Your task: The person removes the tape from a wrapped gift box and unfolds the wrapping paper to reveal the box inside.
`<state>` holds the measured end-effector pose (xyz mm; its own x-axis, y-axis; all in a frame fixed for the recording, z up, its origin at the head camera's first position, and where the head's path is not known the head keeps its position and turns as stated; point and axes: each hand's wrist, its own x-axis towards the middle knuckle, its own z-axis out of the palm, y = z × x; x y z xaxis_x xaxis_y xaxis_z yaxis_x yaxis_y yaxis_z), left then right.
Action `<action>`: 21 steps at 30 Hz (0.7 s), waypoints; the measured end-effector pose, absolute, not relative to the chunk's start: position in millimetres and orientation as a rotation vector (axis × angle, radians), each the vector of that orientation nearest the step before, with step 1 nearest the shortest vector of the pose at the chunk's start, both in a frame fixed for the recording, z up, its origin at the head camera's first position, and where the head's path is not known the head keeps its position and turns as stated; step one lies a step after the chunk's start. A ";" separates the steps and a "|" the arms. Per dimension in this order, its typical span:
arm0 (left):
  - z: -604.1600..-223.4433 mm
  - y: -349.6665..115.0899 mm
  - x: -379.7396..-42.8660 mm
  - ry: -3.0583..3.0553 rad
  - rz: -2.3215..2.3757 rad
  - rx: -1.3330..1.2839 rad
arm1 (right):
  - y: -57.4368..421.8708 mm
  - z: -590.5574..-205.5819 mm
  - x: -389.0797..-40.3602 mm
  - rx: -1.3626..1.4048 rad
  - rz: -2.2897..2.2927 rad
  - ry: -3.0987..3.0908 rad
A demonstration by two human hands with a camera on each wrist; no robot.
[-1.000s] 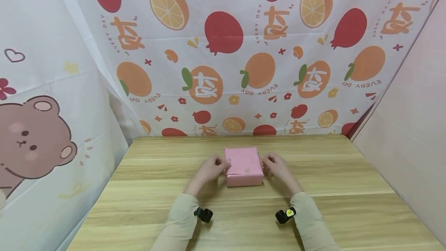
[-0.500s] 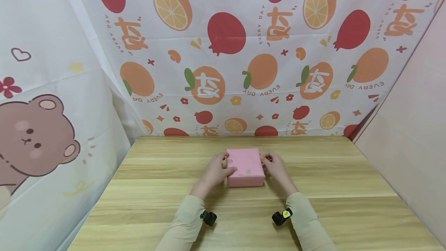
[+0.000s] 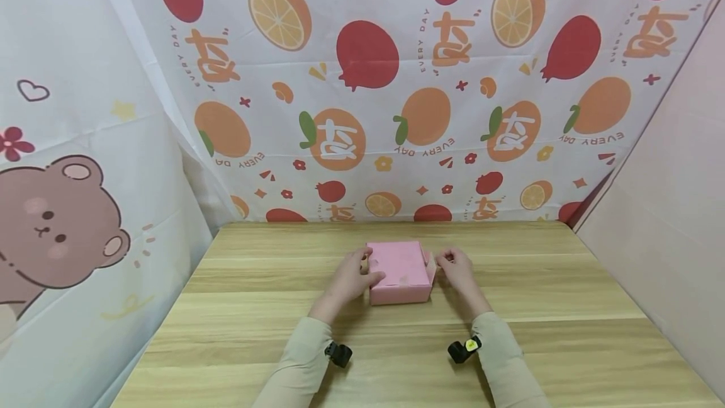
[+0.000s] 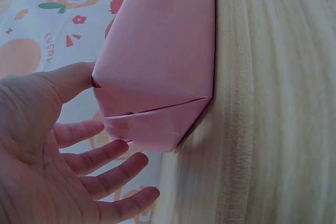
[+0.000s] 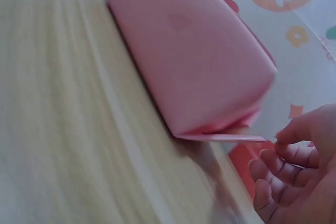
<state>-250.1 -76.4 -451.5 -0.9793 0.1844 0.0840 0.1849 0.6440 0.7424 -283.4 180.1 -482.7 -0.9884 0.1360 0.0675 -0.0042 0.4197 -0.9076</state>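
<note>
A pink cardboard box (image 3: 399,262) sits on the table, its lid down. At the box's right end, a side flap (image 5: 226,137) stands swung outward, leaving a gap into the box. My right hand (image 3: 460,269) is at the flap's outer edge, thumb and forefinger tips together there and the other fingers curled. On the other side, my left hand (image 3: 349,274) steadies the box, thumb on the top's left edge and forefinger at the back left corner. In the left wrist view its other fingers (image 4: 113,179) are spread beside the folded left end. What the box holds is hidden.
The wood-grain table (image 3: 272,332) runs back to a fruit-print cloth (image 3: 368,112). A bear-print cloth (image 3: 62,225) hangs at the left, a plain pale one (image 3: 668,219) at the right. Small black cameras (image 3: 338,354) are strapped to both wrists.
My left hand has come onto the box's left top edge. My right hand has moved slightly right, and the right side flap has swung outward. The box has stayed in place.
</note>
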 end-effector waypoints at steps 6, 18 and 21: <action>-451.9 -76.4 -250.9 -2.865 -1.292 -0.314 | 190.8 -484.1 -284.9 -0.096 1.698 -2.498; -452.8 -78.1 -250.4 -2.880 -1.248 -0.432 | 187.9 -479.8 -284.9 -0.097 1.776 -2.557; -453.0 -79.4 -249.6 -2.898 -1.234 -0.446 | 186.1 -478.1 -285.2 -0.095 1.767 -2.552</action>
<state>-249.6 -79.4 -453.0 -0.9599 0.2706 0.0728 0.2400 0.6599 0.7120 -285.2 186.1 -478.1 -0.9975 0.0708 -0.0048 0.0294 0.3507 -0.9360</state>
